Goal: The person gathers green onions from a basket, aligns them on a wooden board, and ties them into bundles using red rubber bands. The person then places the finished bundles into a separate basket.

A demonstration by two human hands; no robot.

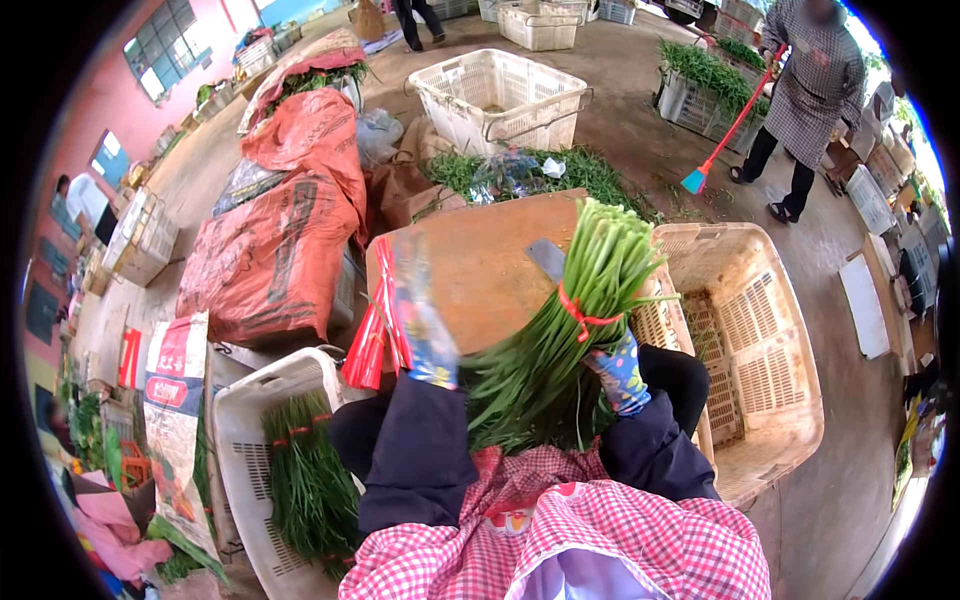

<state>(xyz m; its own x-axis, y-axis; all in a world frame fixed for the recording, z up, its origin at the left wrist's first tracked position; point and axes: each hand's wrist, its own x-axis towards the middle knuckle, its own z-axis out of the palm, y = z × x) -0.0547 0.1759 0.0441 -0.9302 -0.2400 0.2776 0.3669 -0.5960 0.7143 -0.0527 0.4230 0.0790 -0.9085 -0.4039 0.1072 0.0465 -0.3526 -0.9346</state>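
My right hand [621, 371], in a blue flowered glove, is closed around a large bundle of long green stalks [592, 262], which a red tie [581, 311] circles near the pale ends. The leafy ends hang toward my lap. My left hand [429, 322], also gloved, is motion-blurred beside a bunch of red plastic ties [375, 330] at the left edge of the wooden board [480, 255]; its fingers cannot be made out. A flat metal blade [547, 259] lies on the board, partly behind the bundle.
A white crate [236, 450] at my left holds tied green bundles [307, 465]. Dirty crates [810, 405] stand at my right. Red-orange sacks [277, 240] lie left of the board, with loose greens [592, 169] and a white crate [495, 135] beyond it. A person [814, 82] holds a broom [739, 124].
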